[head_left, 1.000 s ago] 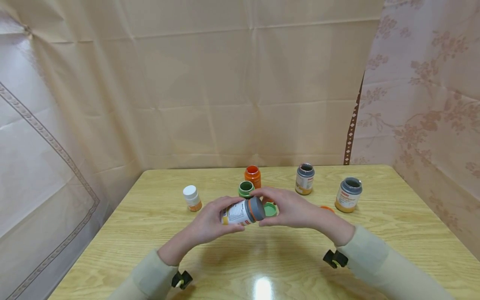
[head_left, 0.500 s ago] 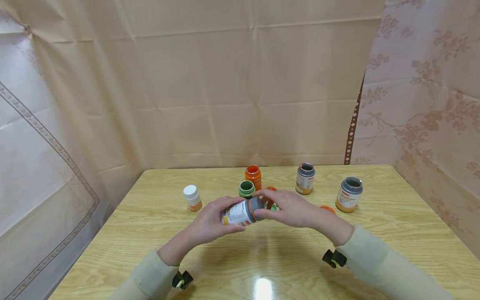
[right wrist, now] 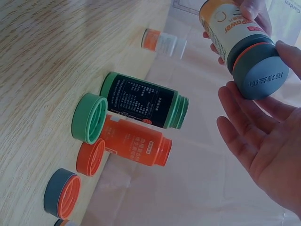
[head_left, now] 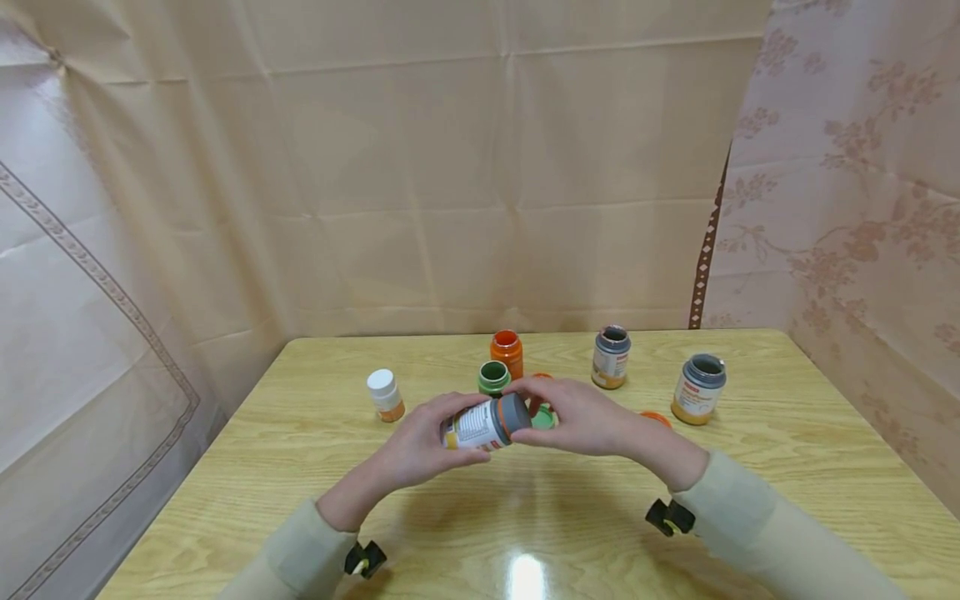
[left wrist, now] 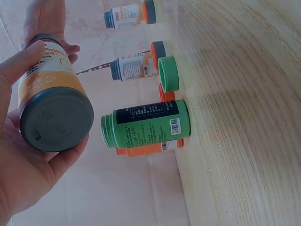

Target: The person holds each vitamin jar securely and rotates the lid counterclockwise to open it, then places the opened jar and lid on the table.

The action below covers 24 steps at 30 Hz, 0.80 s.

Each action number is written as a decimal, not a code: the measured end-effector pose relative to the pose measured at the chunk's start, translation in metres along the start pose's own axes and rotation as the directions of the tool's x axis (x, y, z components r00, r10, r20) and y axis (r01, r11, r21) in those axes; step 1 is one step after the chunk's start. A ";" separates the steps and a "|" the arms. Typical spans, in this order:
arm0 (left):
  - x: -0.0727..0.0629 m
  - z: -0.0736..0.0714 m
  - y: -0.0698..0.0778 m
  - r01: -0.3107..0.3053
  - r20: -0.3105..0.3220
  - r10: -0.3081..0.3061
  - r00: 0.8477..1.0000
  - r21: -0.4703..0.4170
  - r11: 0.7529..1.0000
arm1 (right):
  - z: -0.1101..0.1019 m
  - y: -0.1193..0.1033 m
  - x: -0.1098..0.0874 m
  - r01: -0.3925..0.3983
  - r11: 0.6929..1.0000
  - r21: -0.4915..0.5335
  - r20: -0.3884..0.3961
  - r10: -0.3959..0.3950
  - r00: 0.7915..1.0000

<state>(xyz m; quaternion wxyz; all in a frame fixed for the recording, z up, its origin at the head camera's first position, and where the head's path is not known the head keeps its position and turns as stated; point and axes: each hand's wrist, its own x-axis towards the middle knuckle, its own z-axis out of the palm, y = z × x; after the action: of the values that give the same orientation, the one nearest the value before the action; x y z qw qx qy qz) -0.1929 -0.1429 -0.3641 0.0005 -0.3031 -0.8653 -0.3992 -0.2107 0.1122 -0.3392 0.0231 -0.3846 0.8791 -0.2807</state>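
A white-labelled supplement bottle (head_left: 471,427) with a yellow lower band is held tilted above the table, its lid end toward the right. My left hand (head_left: 420,446) grips it around the body, and its dark base (left wrist: 57,120) faces the left wrist camera. On its end sits a dark grey lid (right wrist: 261,73) with an orange ring at its edge. My right hand (head_left: 581,417) pinches that lid between thumb and fingertips. Below and behind stand an uncapped green bottle (left wrist: 148,125) and an uncapped orange bottle (head_left: 507,353). A green lid (right wrist: 89,117) lies near them.
Two uncapped grey-necked bottles, one at the back (head_left: 611,358) and one farther right (head_left: 698,390), stand on the wooden table (head_left: 300,492). A small white-capped bottle (head_left: 385,396) is at left. A red lid (right wrist: 90,157) and a grey lid (right wrist: 62,193) lie on the table.
My right thumb and fingers have shifted around the grey lid, closing in from a wider spread. The left hand and the bottle stay in place.
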 end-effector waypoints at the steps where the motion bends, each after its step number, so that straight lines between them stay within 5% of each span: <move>1: 0.000 0.000 0.000 0.000 -0.001 0.000 1.000 0.000 1.000 | 0.000 0.001 0.000 0.010 1.000 -0.002 -0.004 -0.010 1.000; 10: 0.000 0.000 0.000 0.000 -0.002 0.000 1.000 -0.007 1.000 | 0.001 0.004 0.000 0.092 0.996 0.009 -0.042 -0.091 0.995; 24: 0.000 -0.001 0.000 0.002 0.010 -0.002 1.000 -0.023 1.000 | -0.001 0.001 0.005 -0.057 0.998 0.041 0.020 0.056 0.998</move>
<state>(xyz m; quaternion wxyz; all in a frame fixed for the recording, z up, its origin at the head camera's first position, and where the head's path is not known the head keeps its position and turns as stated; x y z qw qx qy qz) -0.1930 -0.1435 -0.3633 -0.0076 -0.3042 -0.8610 -0.4075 -0.2148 0.1097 -0.3378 0.0475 -0.3617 0.8833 -0.2945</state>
